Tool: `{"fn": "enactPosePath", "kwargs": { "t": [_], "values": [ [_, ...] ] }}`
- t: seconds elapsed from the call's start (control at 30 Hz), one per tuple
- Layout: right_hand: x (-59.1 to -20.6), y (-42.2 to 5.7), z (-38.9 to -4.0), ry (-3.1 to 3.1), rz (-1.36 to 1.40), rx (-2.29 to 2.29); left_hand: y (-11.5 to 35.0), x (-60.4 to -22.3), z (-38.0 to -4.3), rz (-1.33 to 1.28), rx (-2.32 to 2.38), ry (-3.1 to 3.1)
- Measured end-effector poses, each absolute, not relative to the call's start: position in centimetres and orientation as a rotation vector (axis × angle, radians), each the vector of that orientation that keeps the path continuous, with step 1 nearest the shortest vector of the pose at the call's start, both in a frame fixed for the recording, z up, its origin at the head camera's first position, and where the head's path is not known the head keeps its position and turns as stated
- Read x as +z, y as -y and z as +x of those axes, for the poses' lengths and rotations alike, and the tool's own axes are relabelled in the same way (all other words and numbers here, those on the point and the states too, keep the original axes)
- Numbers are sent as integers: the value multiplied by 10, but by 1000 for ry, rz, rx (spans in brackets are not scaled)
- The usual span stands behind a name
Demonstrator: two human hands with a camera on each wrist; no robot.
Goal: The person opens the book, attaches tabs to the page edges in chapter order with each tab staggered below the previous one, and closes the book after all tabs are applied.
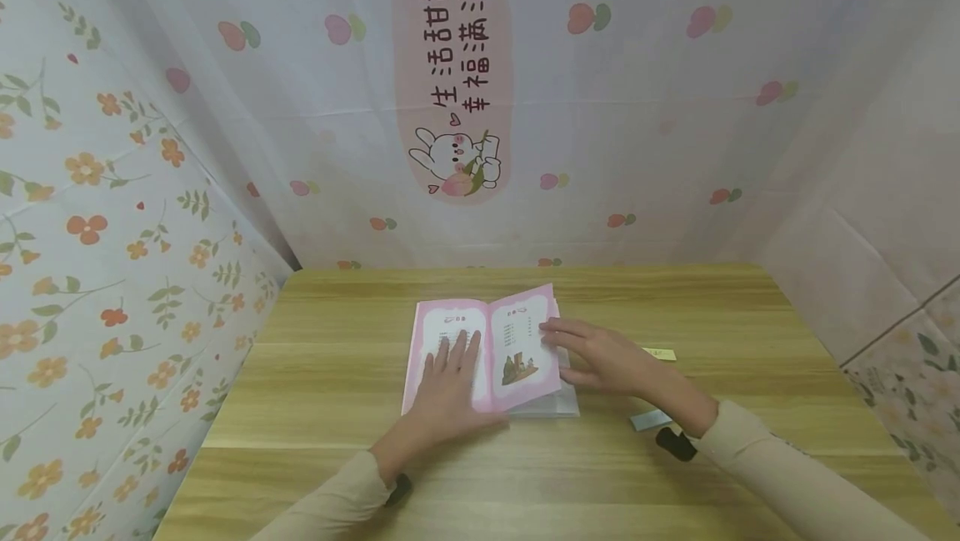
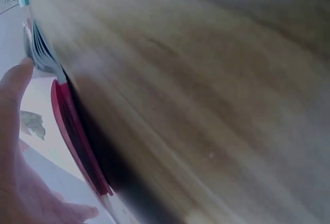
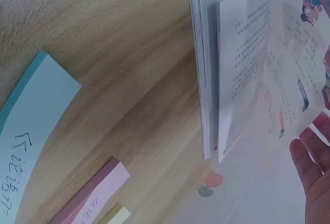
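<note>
An open book with pink-bordered pages lies on the table, its right-hand leaf raised at a slant above the pages beneath. My left hand rests on the left page with its fingers spread; in the left wrist view this hand is beside the book's red edge. My right hand is at the raised leaf's outer edge, fingertips touching it. The right wrist view shows extended fingers beside the printed pages; whether the thumb meets the paper is hidden.
Right of the book, partly under my right forearm, lie a yellow strip and a blue strip. In the right wrist view a pink strip shows too, with handwriting. A patterned curtain hangs behind the wooden table.
</note>
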State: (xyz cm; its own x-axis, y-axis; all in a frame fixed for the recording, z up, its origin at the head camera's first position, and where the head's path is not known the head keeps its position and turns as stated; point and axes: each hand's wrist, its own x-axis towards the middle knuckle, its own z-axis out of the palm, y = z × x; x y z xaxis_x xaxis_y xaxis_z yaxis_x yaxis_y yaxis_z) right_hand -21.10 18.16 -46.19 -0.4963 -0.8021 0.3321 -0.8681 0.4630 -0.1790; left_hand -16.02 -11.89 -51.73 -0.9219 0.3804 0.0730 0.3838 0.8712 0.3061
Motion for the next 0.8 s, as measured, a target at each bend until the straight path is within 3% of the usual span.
{"fn": "enactPosePath", "kwargs": {
  "t": [0.8],
  "values": [
    [-470,-198,-203,2678,1320,589,127,-508,-153,-607,-534,3000]
  ]
}}
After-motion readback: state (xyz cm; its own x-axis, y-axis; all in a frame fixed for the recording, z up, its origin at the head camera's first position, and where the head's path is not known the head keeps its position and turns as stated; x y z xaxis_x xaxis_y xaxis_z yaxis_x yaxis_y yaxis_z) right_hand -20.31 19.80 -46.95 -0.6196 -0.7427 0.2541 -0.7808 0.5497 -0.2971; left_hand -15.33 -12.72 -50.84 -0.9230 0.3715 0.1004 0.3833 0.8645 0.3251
